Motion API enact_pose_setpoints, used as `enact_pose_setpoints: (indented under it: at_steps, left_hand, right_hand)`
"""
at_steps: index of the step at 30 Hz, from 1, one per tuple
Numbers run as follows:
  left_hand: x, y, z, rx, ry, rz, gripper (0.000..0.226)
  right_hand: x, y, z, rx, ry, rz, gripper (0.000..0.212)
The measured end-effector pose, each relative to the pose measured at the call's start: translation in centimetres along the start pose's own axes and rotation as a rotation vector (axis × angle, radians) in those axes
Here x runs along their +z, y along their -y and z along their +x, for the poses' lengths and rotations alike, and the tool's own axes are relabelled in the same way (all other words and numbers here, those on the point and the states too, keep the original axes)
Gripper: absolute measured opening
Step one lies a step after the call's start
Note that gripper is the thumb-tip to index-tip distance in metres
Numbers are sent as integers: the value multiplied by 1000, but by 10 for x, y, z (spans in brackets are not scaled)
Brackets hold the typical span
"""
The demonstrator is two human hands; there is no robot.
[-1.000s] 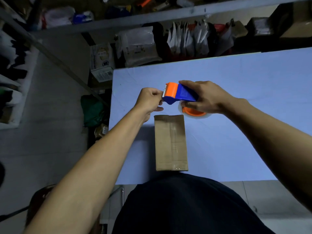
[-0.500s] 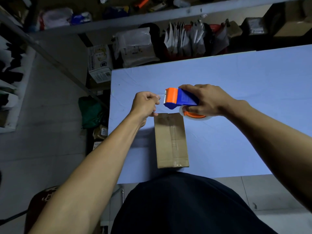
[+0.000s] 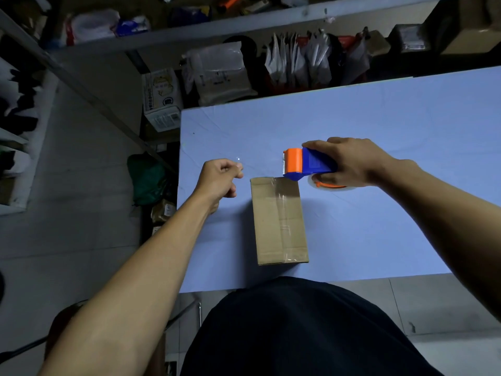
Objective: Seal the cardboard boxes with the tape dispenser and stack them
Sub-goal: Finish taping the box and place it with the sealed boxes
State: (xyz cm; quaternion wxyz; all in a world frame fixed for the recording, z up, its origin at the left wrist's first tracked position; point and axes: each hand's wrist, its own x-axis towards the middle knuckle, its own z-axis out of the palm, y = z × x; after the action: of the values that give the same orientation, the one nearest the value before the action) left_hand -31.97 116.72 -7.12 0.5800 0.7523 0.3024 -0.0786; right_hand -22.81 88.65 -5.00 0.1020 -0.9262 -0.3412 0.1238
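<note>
- We see our left hand point(image 3: 218, 180) now well apart from the tape dispenser point(image 3: 306, 164) — earlier they nearly touched — thumb and forefinger pinched together; whether on tape, we cannot tell.
- Our right hand point(image 3: 349, 161) grasps the dispenser, moved rightward above the box's far corner.
- One cardboard box point(image 3: 279, 221) lies on the blue table point(image 3: 379, 126) — one dispenser.

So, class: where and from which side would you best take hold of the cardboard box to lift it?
Take the cardboard box across its two long side faces, coming from above. It lies flat and narrow on the table, both sides free.
</note>
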Motion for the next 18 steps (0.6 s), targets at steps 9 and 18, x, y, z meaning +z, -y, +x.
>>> enact_pose_setpoints:
  at_steps: [9, 18]
  left_hand:
    - [9, 18, -1, 7, -17, -5, 14]
    - [10, 31, 2, 5, -30, 5, 14]
  right_hand:
    - [7, -7, 1, 24, 35, 26, 71]
    - [11, -2, 3, 0, 58, 9, 73]
